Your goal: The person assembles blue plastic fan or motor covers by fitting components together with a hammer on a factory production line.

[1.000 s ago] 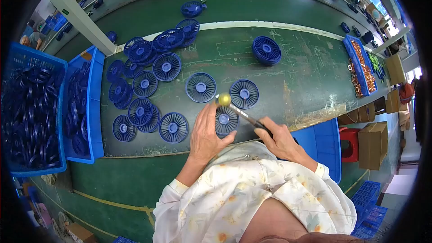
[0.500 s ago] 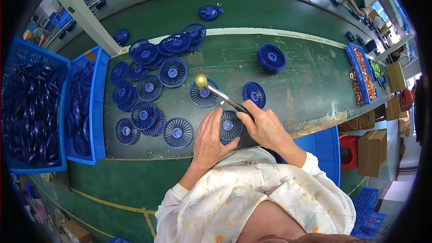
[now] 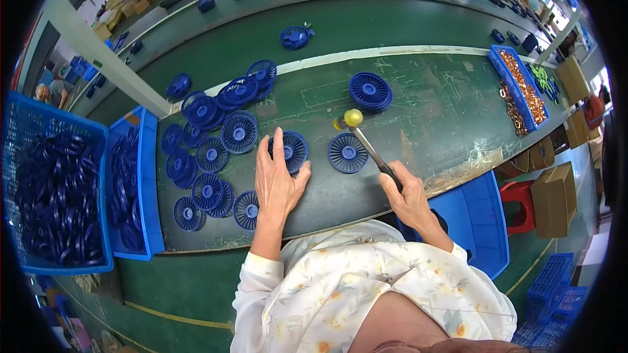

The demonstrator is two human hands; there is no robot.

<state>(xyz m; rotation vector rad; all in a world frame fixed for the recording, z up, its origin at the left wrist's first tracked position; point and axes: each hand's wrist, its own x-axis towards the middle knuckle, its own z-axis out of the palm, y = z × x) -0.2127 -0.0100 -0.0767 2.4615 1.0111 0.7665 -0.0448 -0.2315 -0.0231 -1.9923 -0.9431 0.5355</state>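
Head view: The right hand [image 3: 408, 199] grips a hammer [image 3: 370, 149] firmly; the left hand [image 3: 277, 184], grip loosely spread, overlaps the left edge of a disc [image 3: 297, 148] mid-desk [image 3: 445, 114]. Sound hammering likely needs the disc flat, fingers clear.

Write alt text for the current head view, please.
A person's right hand holds a yellow-tipped hammer over a green table, the left hand at a round blue grille. More such grilles lie mostly to the left, near two blue bins of parts.
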